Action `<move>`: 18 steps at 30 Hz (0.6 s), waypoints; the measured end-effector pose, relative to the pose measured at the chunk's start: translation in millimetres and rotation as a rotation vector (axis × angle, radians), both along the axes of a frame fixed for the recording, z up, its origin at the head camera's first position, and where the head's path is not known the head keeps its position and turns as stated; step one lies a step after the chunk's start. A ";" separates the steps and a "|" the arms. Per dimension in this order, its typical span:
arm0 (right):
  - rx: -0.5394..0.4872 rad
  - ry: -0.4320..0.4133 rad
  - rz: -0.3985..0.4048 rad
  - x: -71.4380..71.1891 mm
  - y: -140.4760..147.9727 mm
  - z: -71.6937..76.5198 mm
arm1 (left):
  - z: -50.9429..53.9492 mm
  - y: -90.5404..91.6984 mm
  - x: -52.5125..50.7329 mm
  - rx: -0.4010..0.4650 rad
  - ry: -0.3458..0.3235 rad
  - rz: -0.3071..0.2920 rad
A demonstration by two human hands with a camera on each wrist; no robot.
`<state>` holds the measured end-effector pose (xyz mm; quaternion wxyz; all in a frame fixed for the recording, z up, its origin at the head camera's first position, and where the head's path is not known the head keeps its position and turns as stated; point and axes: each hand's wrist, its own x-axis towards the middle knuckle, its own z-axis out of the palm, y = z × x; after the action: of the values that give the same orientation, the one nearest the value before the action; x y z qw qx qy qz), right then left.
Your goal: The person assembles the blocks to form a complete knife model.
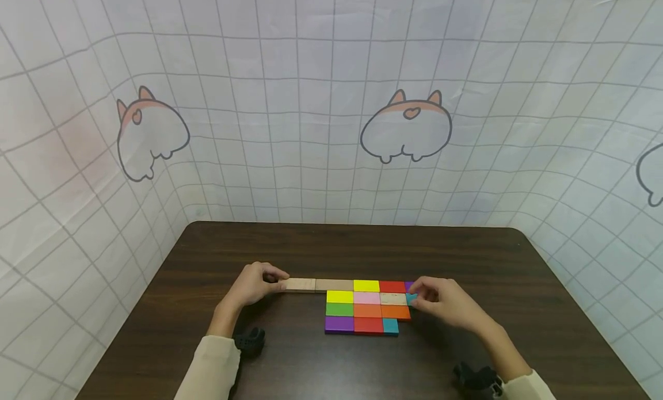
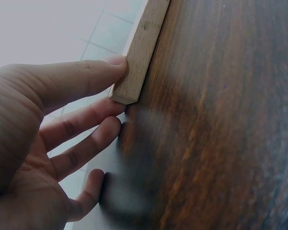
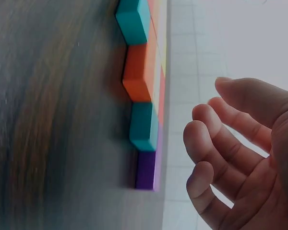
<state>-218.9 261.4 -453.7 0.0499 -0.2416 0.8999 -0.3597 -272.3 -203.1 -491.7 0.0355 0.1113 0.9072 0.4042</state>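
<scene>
My left hand (image 1: 254, 285) pinches the left end of a plain wooden block (image 1: 299, 284), thumb on its near face and fingers behind. That block lies at the left of the back row, touching a second plain block (image 1: 334, 285). At the right end my right hand (image 1: 448, 299) hovers beside a purple block (image 1: 408, 286) and a teal block (image 3: 144, 125). In the right wrist view its fingers (image 3: 197, 139) are loosely bent, apart from the blocks, with nothing between them. Rows of coloured blocks lie flat together, including a yellow block (image 1: 366, 286) and a pink block (image 1: 366, 298).
Nearer rows hold a green block (image 1: 339, 309), an orange block (image 1: 396, 312), a purple block (image 1: 339, 324) and a teal block (image 1: 391, 326). The dark wooden table (image 1: 290, 365) meets a white grid-patterned curtain (image 1: 290, 193) at its back and sides.
</scene>
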 end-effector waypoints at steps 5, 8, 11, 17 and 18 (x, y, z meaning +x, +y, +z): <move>0.001 0.011 -0.064 -5.6 12.1 -0.5 | 1.0 -1.2 0.2 0.002 -0.005 -0.012; -0.021 0.013 -0.082 -11.6 19.9 0.3 | 3.0 -3.5 0.9 -0.001 -0.004 -0.017; -0.038 0.012 -0.085 -19.8 26.4 4.4 | 5.1 -5.8 2.3 0.001 -0.005 -0.009; -0.031 0.023 -0.117 -37.6 35.8 19.7 | 17.5 -9.9 6.3 -0.004 0.048 -0.003; -0.024 0.029 -0.124 -40.4 37.3 22.5 | 21.1 -10.5 6.6 -0.009 0.069 -0.004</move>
<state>-259.3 298.8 -431.2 0.0116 -0.1911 0.9094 -0.3693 -265.7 -213.7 -470.5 0.0056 0.1271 0.9094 0.3960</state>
